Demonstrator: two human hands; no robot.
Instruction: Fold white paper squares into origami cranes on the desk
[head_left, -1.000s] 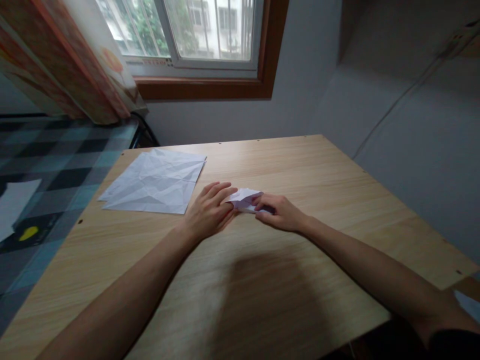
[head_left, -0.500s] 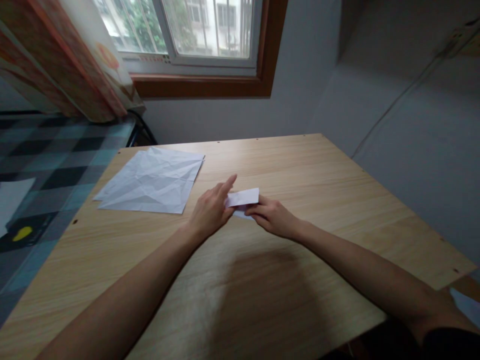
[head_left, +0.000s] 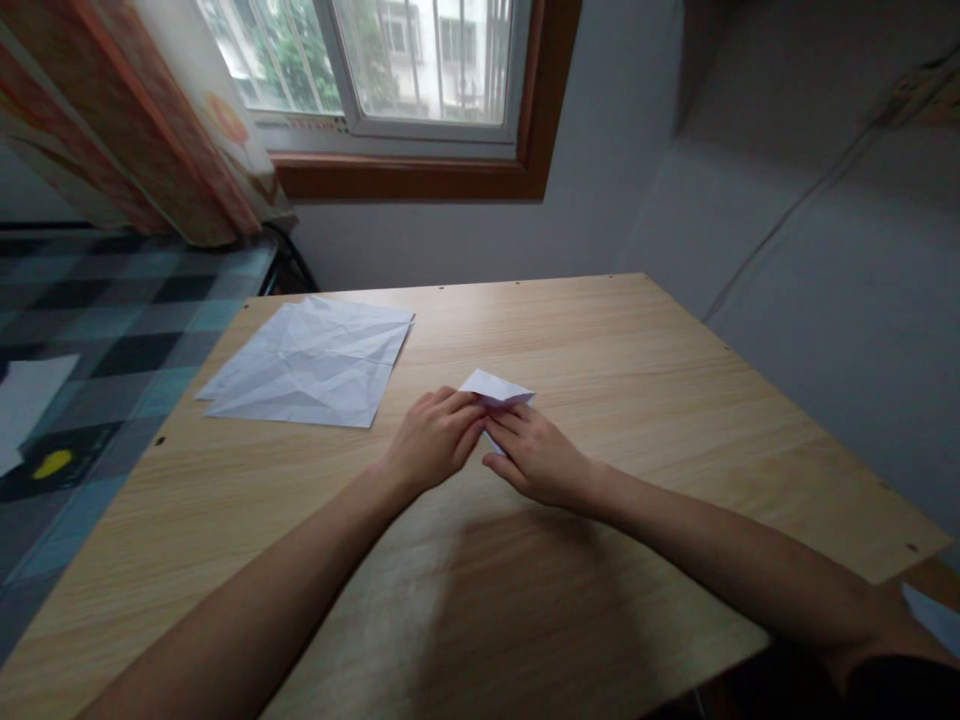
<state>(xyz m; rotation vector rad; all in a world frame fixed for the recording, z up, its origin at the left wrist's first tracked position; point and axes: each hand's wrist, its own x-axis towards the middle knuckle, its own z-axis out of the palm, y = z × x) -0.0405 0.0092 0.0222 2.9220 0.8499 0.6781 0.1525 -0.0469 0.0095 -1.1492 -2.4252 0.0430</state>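
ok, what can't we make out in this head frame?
Head view:
folded paper: near part hidden under the fingers.
left hand, right hand: pinching or pressing the paper, cannot tell.
white sheet, bottom right: cut by the frame edge.
white paper, far left: cut by the left edge.

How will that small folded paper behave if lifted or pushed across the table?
The folded paper looks thin and small, so it is probably light and likely to slide on the smooth table. Its layered folds probably make it stiffer than a flat sheet. One flap seems raised beyond the left hand and right hand, so it may spring open if released.
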